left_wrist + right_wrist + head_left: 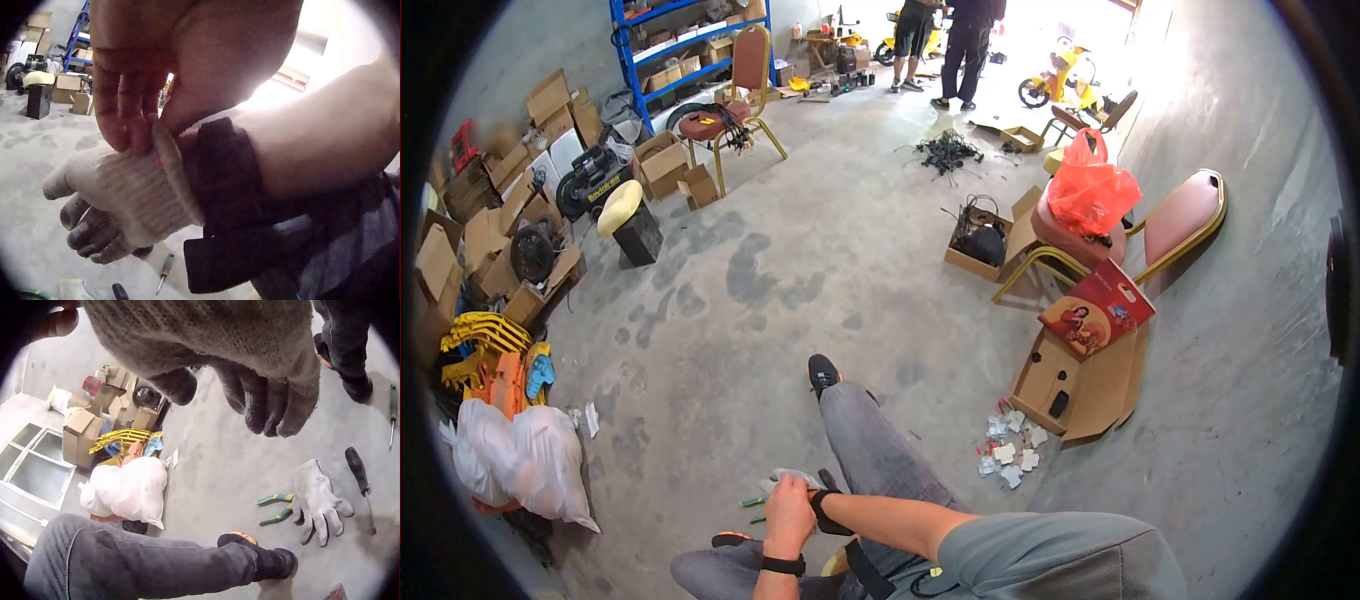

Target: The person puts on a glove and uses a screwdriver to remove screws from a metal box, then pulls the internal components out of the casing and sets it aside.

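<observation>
My bare left hand (pixel 788 518) bends over my right wrist and pinches the cuff of a knitted work glove (pixel 140 187). The glove covers my right hand (pixel 237 369), whose fingers hang loosely with dark, soiled tips and hold nothing. A black strap (pixel 228 169) is round the right wrist, just behind the glove's cuff. On the floor below lies a second white glove (pixel 315 497), partly over green-handled pliers (pixel 275 500). Next to it lie a black-handled screwdriver (pixel 358 472) and a green-handled screwdriver (pixel 392 415).
To the right, an open carton (pixel 1090 385) stands beside scattered white pieces (pixel 1010 450) and a chair with a red bag (pixel 1090 190). White sacks (pixel 525 455), yellow parts and cartons line the left. Two people (pixel 970 45) stand at the back near a yellow scooter (pixel 1065 80).
</observation>
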Demonstrator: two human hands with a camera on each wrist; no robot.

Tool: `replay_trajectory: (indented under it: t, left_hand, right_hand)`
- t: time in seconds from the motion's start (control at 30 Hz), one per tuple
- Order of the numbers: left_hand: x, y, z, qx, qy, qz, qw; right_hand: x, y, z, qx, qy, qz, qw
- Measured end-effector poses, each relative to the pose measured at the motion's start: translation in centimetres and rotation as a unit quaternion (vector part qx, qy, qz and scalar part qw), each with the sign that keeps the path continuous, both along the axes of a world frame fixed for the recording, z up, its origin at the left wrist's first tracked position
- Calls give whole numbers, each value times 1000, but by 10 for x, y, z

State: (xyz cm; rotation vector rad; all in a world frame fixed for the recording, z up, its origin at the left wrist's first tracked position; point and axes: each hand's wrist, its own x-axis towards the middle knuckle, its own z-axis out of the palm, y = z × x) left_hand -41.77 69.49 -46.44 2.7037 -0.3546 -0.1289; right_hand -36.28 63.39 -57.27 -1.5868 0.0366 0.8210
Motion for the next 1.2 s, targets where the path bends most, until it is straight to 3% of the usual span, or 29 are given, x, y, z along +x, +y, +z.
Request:
replay_trajectory:
  t: [0.27,0.33,0.43,0.57,0.67,0.73,0.77,0.83,0.97,1.03,1.2]
  left_hand:
    - [5,2,-8,-31,-37,-9,999]
    - [1,2,0,-200,78,70,974]
    - [-5,-1,14,-267,155,117,944]
    - [-11,-5,7,-264,101,110,953]
    - [-13,-10,5,-191,54,127,972]
    - [-15,-12,7,-90,-58,178,978]
    - [-14,-10,5,-91,-58,179,978]
    - [-11,-4,-2,-116,42,167,978]
    - [-14,-12,-8,-150,56,190,969]
    - [-17,-17,-8,-236,36,256,937]
    - [-19,-14,-14,-262,40,260,928]
  right_hand:
    - [11,-10,17,-9,5,4,1000]
    - [11,-6,21,-11,10,5,1000]
    - [6,-10,20,-11,20,10,1000]
    - [4,-17,26,-14,26,13,999]
    - [13,-15,35,-17,33,14,999]
    - [12,-16,32,-21,38,14,999]
    - [14,-12,24,-22,38,16,999]
    - [19,0,-7,-114,-22,-126,985]
    - [22,-3,-13,-117,-9,-134,984]
    - [25,-2,-14,-93,16,-147,985]
    - [23,-7,-1,-108,-2,-163,981]
